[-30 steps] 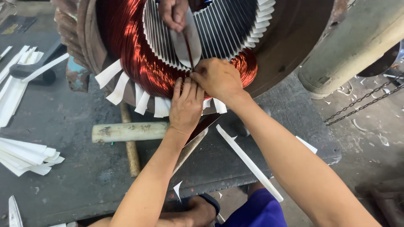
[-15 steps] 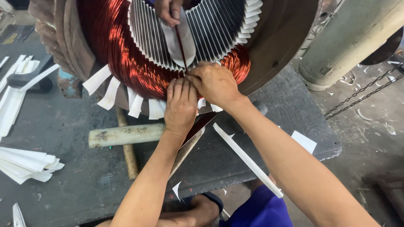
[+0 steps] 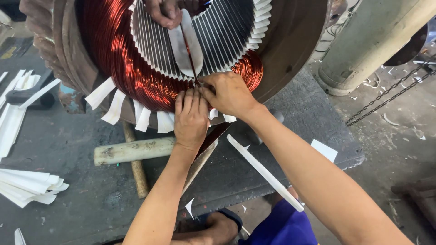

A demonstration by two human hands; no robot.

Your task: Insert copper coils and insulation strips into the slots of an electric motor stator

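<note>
**Both hands at the lower edge of the stator winding**

Head view: you look down on a dark grey workbench (image 3: 290,131) with a worn, dusty top; at 3 o'clock the concrete floor (image 3: 399,136) is littered with white scraps, and a chain (image 3: 386,97) runs across it beside a pale metal column (image 3: 372,41). The large motor stator (image 3: 290,50) fills the 12 o'clock area, its copper winding (image 3: 118,59) ringing the slotted core.

Your left hand (image 3: 190,120) lies flat with fingers together, pressing on the winding's lower edge. Your right hand (image 3: 227,93) touches it from 2 o'clock, fingers curled and pinching at copper wires (image 3: 193,72) where they enter a slot; what exactly it pinches you cannot tell. Another person's hand (image 3: 165,11) at 12 o'clock holds a pale paper liner (image 3: 184,45) in the core.

White insulation strips (image 3: 116,106) stick out below the winding at 9 o'clock. A mallet (image 3: 134,150) lies at 8 o'clock, a paper stack (image 3: 27,186) further left, and a long white strip (image 3: 263,172) at 5 o'clock.
</note>
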